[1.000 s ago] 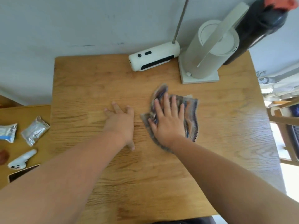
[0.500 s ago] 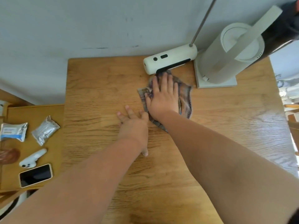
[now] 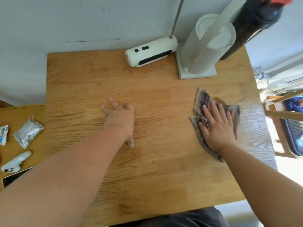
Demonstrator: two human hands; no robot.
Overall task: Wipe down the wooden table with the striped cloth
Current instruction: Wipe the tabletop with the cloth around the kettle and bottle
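The wooden table (image 3: 157, 169) fills the middle of the head view. A crumpled striped cloth (image 3: 202, 102), grey and purple, lies on its right side near the right edge. My right hand (image 3: 216, 126) presses flat on top of the cloth, fingers spread, covering much of it. My left hand (image 3: 120, 118) rests palm down on the bare wood at the table's centre, fingers apart, holding nothing.
At the back of the table lie a white oblong device (image 3: 150, 52) with a thin metal rod and a tall white cylindrical appliance (image 3: 206, 48) on a square base. A lower side table (image 3: 9, 112) at left holds foil packets, a white controller and a phone.
My right hand has slid the cloth from beside the white device at the back down and to the right, toward the right edge. The left hand has stayed in place.
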